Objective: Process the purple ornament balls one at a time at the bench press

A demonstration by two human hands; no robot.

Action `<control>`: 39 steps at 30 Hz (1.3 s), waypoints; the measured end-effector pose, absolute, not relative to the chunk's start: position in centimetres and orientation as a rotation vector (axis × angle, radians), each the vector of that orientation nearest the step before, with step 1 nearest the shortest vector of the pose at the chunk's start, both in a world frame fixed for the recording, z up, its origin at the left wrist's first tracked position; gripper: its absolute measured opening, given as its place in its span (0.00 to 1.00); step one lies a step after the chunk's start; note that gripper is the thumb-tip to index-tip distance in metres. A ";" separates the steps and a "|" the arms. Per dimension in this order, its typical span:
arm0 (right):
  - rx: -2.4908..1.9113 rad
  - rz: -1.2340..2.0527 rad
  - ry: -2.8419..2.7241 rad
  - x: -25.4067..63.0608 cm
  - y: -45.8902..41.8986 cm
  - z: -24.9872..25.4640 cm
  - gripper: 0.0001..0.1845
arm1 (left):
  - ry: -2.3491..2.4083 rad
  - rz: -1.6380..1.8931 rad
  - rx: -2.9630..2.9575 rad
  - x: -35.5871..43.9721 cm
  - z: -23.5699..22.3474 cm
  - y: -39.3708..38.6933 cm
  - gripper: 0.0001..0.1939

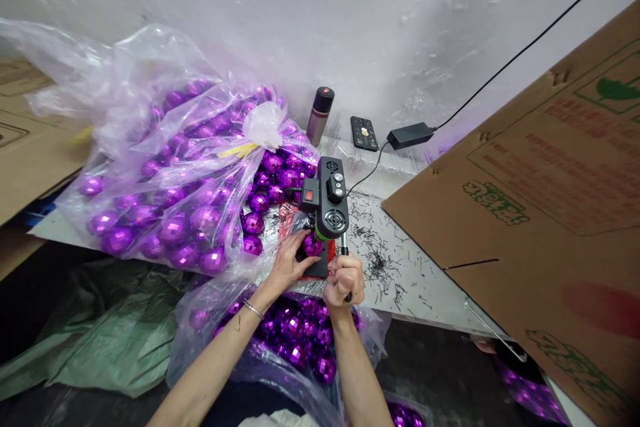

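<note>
My left hand (291,258) pinches a shiny purple faceted ball (313,245) between thumb and fingers, under the head of a small black bench press (332,203). The ball sits over the machine's dark base plate (317,268). My right hand (345,279) is wrapped round the press's lever handle (345,250), to the right of the base. A red switch (309,195) shows on the machine's left side. Loose purple balls (253,222) lie on the table just left of the press. A bag of purple balls (295,328) is below my hands.
A large clear bag of purple balls (175,227) fills the left of the table. A flask (320,115), a phone (364,133) and a power adapter (410,136) stand or lie near the wall. Small dark pins (380,263) are scattered right. A cardboard box (540,213) leans in at right.
</note>
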State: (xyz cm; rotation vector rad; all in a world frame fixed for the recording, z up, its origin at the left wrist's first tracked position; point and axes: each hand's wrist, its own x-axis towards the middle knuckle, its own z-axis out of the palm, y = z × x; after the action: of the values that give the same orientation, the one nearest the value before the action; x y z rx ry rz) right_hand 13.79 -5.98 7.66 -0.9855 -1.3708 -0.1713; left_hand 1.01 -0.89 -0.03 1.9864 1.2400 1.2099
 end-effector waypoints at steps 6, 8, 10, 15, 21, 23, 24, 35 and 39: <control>-0.927 -0.104 -1.324 13.7 -5.7 7.0 0.21 | 1.223 1.234 1.987 1.1 -0.1 -0.8 0.31; -0.927 -0.112 -1.320 13.6 -5.6 6.6 0.22 | 1.220 1.228 1.981 1.1 -0.1 -0.7 0.31; -0.931 -0.126 -1.332 13.6 -5.5 6.2 0.22 | 1.207 1.227 1.976 1.1 0.0 -0.7 0.31; -0.911 -0.125 -1.343 13.5 -5.8 6.9 0.23 | 1.187 1.231 1.968 1.2 -0.1 -0.7 0.31; -1.024 0.046 -1.237 13.4 -6.0 13.9 0.22 | 1.194 1.238 2.025 1.1 0.0 -0.5 0.32; -1.064 0.085 -1.227 13.3 -6.0 15.7 0.23 | 1.183 1.284 2.067 0.9 -0.2 -1.3 0.31; -1.071 0.089 -1.224 13.3 -6.0 16.1 0.23 | 1.176 1.307 2.097 0.7 -0.4 -2.0 0.30; -0.967 -0.004 -1.267 13.2 -6.3 13.6 0.21 | 1.635 1.193 2.387 -5.4 5.3 -4.4 0.26; -0.986 -0.017 -1.297 13.3 -6.4 13.5 0.21 | 2.084 0.536 2.326 -7.4 9.2 0.6 0.20</control>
State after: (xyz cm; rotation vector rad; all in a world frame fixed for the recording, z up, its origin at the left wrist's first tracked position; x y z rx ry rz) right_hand 13.28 -6.36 13.52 -0.9861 -1.2972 -0.0171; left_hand -7.43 0.58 9.21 2.3259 2.0844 0.5364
